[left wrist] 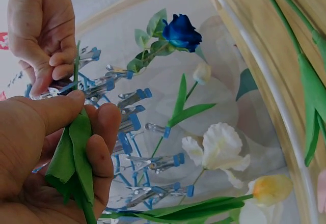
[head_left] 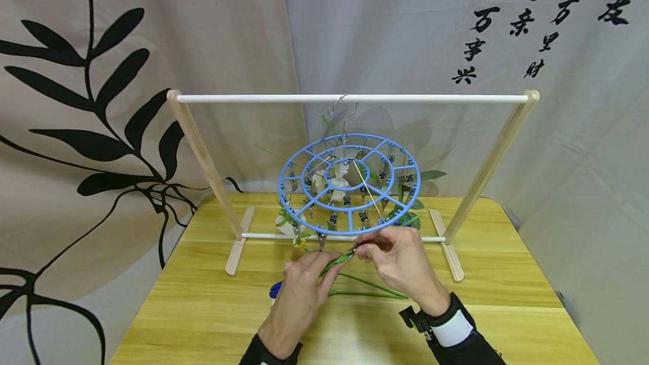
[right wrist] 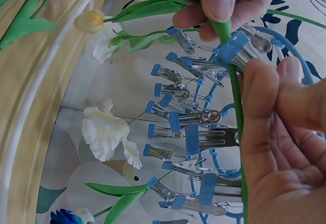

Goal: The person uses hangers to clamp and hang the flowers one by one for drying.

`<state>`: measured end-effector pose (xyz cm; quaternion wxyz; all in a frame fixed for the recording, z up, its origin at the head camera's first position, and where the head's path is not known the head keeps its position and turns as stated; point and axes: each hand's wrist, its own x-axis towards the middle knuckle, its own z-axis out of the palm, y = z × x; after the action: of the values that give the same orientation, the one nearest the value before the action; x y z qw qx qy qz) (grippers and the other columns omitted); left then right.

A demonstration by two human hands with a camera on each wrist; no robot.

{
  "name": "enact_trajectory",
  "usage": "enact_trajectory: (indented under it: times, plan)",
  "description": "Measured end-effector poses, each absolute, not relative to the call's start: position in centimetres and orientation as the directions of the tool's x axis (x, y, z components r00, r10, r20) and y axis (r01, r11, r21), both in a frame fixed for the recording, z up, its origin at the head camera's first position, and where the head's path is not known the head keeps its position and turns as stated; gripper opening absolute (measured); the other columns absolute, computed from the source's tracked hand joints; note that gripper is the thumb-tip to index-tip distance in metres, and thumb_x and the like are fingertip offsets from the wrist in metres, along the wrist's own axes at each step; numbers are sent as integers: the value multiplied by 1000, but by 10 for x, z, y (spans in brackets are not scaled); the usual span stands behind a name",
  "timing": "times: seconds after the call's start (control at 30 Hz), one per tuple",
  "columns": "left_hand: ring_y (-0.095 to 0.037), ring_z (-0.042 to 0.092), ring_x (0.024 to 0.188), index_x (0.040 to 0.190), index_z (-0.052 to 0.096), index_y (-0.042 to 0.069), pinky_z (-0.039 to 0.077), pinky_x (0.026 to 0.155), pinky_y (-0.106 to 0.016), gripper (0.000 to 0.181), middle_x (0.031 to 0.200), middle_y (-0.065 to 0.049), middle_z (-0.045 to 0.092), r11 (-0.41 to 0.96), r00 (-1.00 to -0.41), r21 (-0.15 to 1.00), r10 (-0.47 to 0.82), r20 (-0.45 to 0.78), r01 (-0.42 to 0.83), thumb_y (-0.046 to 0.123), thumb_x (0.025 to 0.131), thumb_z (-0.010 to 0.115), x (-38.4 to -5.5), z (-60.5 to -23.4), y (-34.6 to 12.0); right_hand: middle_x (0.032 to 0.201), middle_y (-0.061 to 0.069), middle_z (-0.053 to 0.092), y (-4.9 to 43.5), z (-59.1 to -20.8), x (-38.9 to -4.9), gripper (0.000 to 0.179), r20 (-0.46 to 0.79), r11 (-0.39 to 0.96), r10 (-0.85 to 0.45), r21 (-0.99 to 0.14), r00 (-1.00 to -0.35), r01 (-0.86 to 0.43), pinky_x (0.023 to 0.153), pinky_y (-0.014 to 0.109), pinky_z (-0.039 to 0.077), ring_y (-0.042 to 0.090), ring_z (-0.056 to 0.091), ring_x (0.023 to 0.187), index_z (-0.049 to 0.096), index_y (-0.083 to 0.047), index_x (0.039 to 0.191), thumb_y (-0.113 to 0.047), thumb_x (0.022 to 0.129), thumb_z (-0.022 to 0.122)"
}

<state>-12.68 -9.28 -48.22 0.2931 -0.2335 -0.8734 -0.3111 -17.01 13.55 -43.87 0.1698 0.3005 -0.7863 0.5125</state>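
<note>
My left hand (head_left: 306,286) holds the green leaves and stem of an artificial flower (left wrist: 76,158) between thumb and fingers; its bloom is hidden. My right hand (head_left: 400,261) pinches a metal clip with blue tips (right wrist: 237,48) at the front rim of the round blue clip hanger (head_left: 351,231). The stem lies against the clip's blue tips in the right wrist view; whether they grip it I cannot tell. From other clips hang a blue rose (left wrist: 182,33), a white flower (left wrist: 221,147) and a yellow tulip (left wrist: 272,189).
The hanger hooks over a white rod (head_left: 431,98) on a wooden stand (head_left: 205,162). Green stems (head_left: 370,294) lie on the wooden table (head_left: 192,308). Something blue (head_left: 275,289) shows beside my left hand. A printed curtain (head_left: 243,27) hangs behind.
</note>
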Motion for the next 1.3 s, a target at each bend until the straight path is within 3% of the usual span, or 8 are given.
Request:
enact_trajectory:
  times: [0.13, 0.5, 0.77, 0.97, 1.3]
  plan:
    - [-5, 78, 76, 116, 87, 11, 45, 68, -14, 19, 99, -1, 88, 702, -705, 391, 223, 673, 595, 19, 100, 94, -126, -482, -91, 93, 8, 89, 136, -439, -171, 11, 587, 303, -302, -688, -752, -659, 68, 26, 70, 8, 83, 75, 88, -8, 103, 0, 97, 92]
    - [-8, 83, 85, 117, 88, 14, 33, 74, -17, 20, 99, 3, 88, 738, -687, 344, 218, 693, 580, 20, 99, 94, -124, -476, -84, 91, 5, 89, 136, -438, -172, 16, 631, 342, -295, -631, -717, -696, 65, 19, 67, 6, 82, 71, 88, -5, 102, 6, 92, 94]
    - [-15, 86, 91, 115, 87, 9, 68, 76, -23, 18, 101, -3, 88, 710, -661, 339, 234, 713, 617, 12, 99, 94, -127, -472, -79, 89, 5, 89, 137, -435, -171, 18, 633, 355, -291, -624, -717, -696, 63, 18, 66, 4, 81, 69, 88, -2, 101, 8, 89, 96]
    - [-16, 86, 92, 115, 87, 7, 69, 79, -24, 18, 101, -4, 88, 699, -643, 331, 238, 728, 634, 10, 98, 94, -128, -471, -77, 88, 4, 89, 137, -435, -170, 18, 626, 378, -295, -617, -722, -690, 62, 18, 64, 3, 79, 67, 88, -4, 103, 5, 90, 96]
    - [-8, 83, 82, 115, 87, 10, 60, 69, -18, 17, 102, -2, 88, 701, -707, 399, 212, 675, 591, 14, 100, 94, -129, -474, -78, 90, 4, 89, 137, -436, -167, 16, 605, 384, -308, -627, -734, -678, 61, 17, 64, 2, 79, 66, 88, -5, 109, -4, 95, 96]
